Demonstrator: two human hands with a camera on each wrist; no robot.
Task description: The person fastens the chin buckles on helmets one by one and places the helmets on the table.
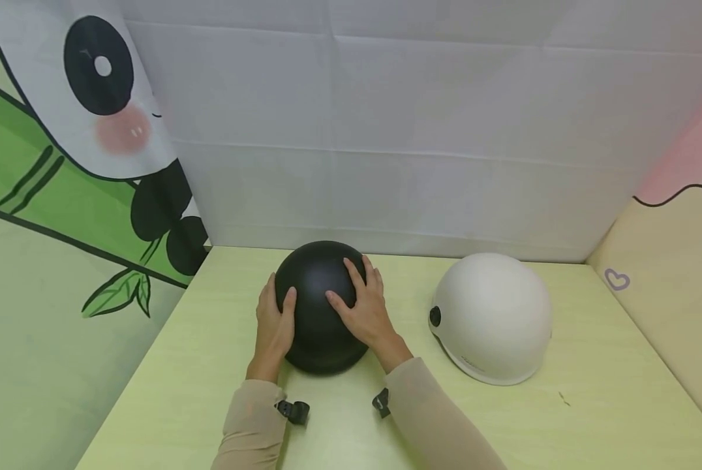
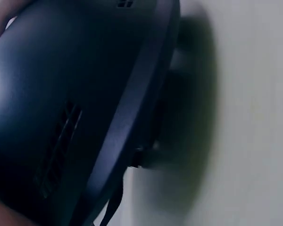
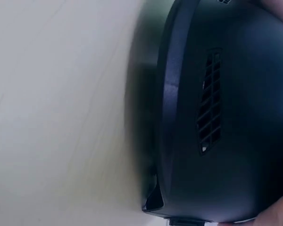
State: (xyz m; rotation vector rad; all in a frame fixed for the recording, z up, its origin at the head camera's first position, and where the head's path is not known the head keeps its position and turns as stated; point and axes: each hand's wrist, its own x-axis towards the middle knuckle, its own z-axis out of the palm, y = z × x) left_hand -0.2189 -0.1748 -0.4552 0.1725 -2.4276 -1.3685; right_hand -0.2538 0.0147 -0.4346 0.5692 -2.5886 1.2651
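A smooth black helmet [image 1: 316, 313] is on the left part of the table, dome facing up. My left hand [image 1: 274, 326] holds its left side, thumb toward the front. On the other side my right hand [image 1: 365, 310] spreads its fingers over the dome and grips it. In the left wrist view a slatted vent [image 2: 59, 146] shows near the rim, and a dark strap [image 2: 113, 202] hangs below. The right wrist view shows a similar vent [image 3: 210, 101]. The rim is close over the table, with a dark shadow beside it.
A white helmet [image 1: 494, 316] sits to the right, with a round black fitting [image 1: 436, 316] on its side. The pale yellow table [image 1: 597, 391] meets a white backdrop [image 1: 421, 150] behind. Printed cartoon panels [image 1: 75, 215] stand at both sides.
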